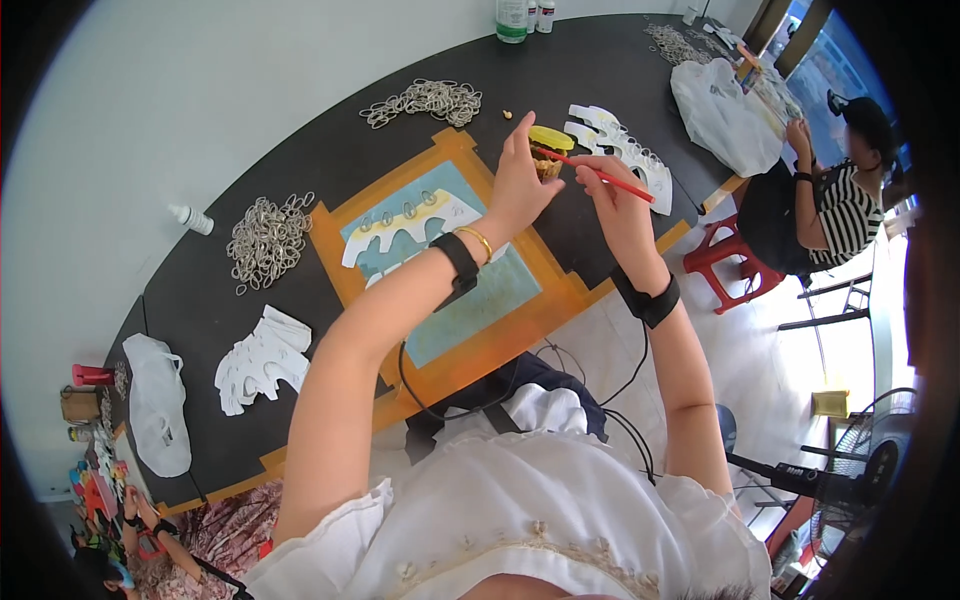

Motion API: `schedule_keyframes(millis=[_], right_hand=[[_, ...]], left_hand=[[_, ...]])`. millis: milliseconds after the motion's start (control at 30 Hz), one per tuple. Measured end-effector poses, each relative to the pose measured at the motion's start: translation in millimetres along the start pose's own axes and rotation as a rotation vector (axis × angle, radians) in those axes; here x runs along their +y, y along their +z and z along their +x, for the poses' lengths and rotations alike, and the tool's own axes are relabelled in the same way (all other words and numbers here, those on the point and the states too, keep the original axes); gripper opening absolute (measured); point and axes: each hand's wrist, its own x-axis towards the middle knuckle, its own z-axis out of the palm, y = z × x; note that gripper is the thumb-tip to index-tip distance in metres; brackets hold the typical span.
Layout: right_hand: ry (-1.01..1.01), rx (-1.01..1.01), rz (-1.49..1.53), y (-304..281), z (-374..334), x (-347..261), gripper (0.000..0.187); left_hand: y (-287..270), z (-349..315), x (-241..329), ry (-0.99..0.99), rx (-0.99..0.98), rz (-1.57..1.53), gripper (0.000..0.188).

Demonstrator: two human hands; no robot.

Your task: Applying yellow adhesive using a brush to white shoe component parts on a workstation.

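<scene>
Above the far edge of a blue-green mat (470, 318), my left hand (520, 188) curves around a small jar (547, 162) with a yellow rim and brown contents. Pinched in my right hand (612, 195) is a thin red stick (622, 184), shaped like a brush handle. It slants left to the jar's mouth; whether its tip carries bristles is too small to tell. On the mat lies a white card with scalloped cutouts (378, 232), bearing several metal oval rings (409, 210) along its upper part. My left forearm covers part of the card.
Orange tape (520, 362) frames the mat. Piles of metal rings lie at the far side (428, 102) and left (268, 238). White cutout cards are stacked left (265, 360) and right (650, 175). A white bottle (190, 219) lies left. Another person (838, 205) sits at right.
</scene>
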Motion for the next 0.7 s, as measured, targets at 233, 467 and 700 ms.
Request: schedule_keyframes(millis=[233,467,700], right_hand=[[-0.047,0.160,-0.115,-37.3,-0.6,-52.3,0.014],[-0.109,0.035,-0.290,-0.9,19.0,-5.0,0.016],[0.049,0.078,-0.281,6.4,28.6,6.3,0.018]], left_hand=[[2.4,-0.3,-7.2,-0.034,0.068,0.076,0.075],[0.0,2.2,-2.6,-0.003,0.043,-0.029,0.068],[2.6,0.0,-10.0,0.066,0.092,0.053,0.071]])
